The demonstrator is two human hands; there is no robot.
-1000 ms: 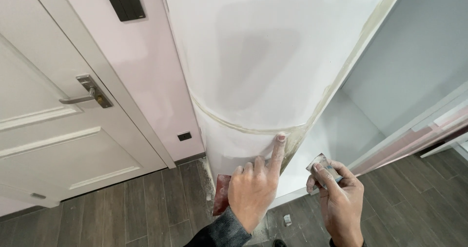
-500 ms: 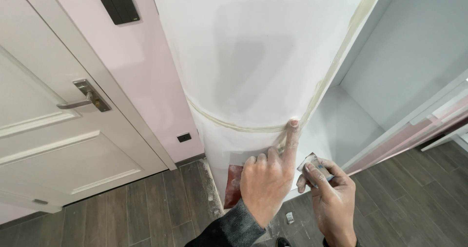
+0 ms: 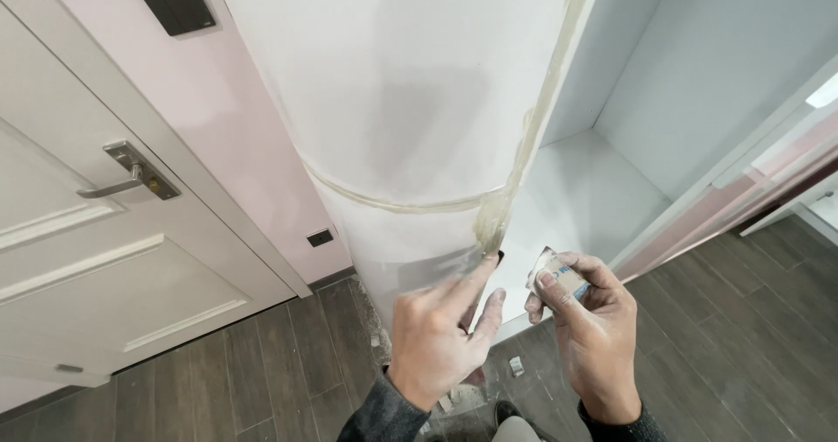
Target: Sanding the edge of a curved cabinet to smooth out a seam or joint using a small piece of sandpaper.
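Observation:
My left hand (image 3: 436, 333) grips a putty knife (image 3: 454, 263) with a reddish handle. Its index finger stretches along the thin blade, which lies against the corner edge of a white wall panel (image 3: 410, 102). A beige line of filler (image 3: 393, 205) crosses the panel and meets a vertical filler strip (image 3: 546, 102) running down the corner, just above the fingertip. My right hand (image 3: 594, 328) hovers beside the left one and pinches a small white and blue packet (image 3: 559, 276).
A white door with a metal lever handle (image 3: 131, 176) stands to the left, next to a pink wall with a black switch (image 3: 179, 4) and a small black socket (image 3: 319, 237). A white recess (image 3: 663, 75) opens to the right. Small bits of debris (image 3: 517, 365) lie on the dark wood floor.
My left hand has slid a little down the corner, from the filler junction to just below it. The right hand has stayed close beside it with the packet.

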